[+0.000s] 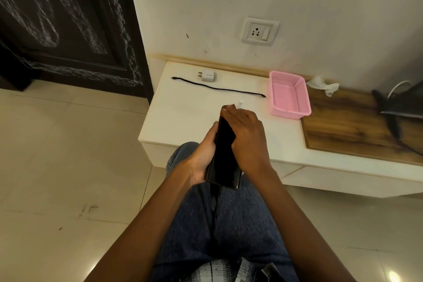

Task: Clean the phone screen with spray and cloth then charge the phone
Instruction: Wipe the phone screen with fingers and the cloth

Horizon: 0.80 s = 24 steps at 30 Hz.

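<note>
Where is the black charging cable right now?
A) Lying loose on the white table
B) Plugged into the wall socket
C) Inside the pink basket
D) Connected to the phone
A: the black cable lies stretched across the white table, beside the white charger adapter, with both ends free.

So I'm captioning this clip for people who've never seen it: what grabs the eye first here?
The black phone held over the lap: the left hand grips its lower edge, and the right hand lies over its top. Next, the pink basket on the white table. Behind the hands lie a black cable and white charger, below the wall socket.
</note>
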{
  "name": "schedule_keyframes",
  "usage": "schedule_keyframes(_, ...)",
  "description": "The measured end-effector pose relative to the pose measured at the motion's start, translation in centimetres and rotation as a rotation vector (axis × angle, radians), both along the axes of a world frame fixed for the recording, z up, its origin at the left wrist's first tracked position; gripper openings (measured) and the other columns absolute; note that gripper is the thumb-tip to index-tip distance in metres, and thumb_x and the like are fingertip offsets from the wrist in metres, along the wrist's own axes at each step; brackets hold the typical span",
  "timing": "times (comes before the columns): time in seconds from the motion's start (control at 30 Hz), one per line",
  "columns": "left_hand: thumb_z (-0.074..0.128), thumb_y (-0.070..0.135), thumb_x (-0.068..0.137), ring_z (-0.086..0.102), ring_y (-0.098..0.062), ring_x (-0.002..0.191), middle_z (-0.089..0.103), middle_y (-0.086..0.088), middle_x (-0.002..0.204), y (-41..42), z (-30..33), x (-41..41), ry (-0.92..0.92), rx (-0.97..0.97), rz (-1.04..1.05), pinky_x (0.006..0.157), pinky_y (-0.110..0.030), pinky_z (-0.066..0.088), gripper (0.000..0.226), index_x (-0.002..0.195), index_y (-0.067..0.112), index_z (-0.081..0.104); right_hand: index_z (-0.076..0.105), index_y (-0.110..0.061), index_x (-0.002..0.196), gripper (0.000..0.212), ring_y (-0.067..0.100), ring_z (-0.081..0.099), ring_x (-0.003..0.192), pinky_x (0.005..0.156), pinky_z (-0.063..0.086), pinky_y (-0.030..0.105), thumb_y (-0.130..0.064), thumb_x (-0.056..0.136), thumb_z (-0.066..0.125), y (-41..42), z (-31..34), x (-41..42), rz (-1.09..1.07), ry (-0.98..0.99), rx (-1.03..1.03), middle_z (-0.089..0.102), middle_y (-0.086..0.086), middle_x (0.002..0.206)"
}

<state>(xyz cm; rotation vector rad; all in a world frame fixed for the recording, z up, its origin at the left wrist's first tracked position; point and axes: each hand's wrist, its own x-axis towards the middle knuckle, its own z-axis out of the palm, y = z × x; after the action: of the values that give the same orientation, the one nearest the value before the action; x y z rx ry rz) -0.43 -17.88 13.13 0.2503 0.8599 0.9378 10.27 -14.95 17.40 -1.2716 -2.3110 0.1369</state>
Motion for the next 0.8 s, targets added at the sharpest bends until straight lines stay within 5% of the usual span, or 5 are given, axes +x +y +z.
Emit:
schedule_keyframes(0.27, 0.048, 0.072, 0.082, 0.070, -0.021, 0.100, 0.073, -0.008, 0.109, 0.0, -0.9, -1.0, 0.018, -0.024, 0.056, 0.076, -0.031, 0.057, 0.061, 0.108, 0.024, 0.075, 0.067, 0.005, 0.107, 0.046, 0.032, 0.062, 0.106, 0.091, 0.049, 0.042, 0.013, 0.063, 0.057, -2.1, -0.8, -0.2, 0.141, 0.016, 0.053, 0.066, 0.017, 0.113)
schedule_keyframes(0.63, 0.046, 0.074, 0.083, 0.071, -0.023, 0.097, 0.072, -0.012, 0.110, 0.3, -1.0, -1.3, 0.023, -0.020, 0.001, 0.074, -0.031, 0.057, 0.067, 0.116, 0.021, 0.071, 0.066, -0.003, 0.115, 0.050, 0.030, 0.061, 0.105, 0.081, 0.050, 0.040, 0.015, 0.068, 0.062, -0.8, -0.4, 0.0, 0.103, 0.026, 0.015, 0.064, 0.011, 0.121)
schedule_keyframes(0.8, 0.048, 0.073, 0.081, 0.072, -0.022, 0.088, 0.075, -0.010, 0.095, 0.1, -1.5, -1.6, -0.024, -0.045, 0.012, 0.072, -0.030, 0.058, 0.064, 0.097, 0.019, 0.079, 0.070, -0.002, 0.105, 0.051, 0.028, 0.065, 0.095, 0.075, 0.052, 0.039, 0.019, 0.059, 0.069, -2.3, -1.4, 0.3, 0.186, 0.030, 0.042, 0.069, 0.008, 0.111)
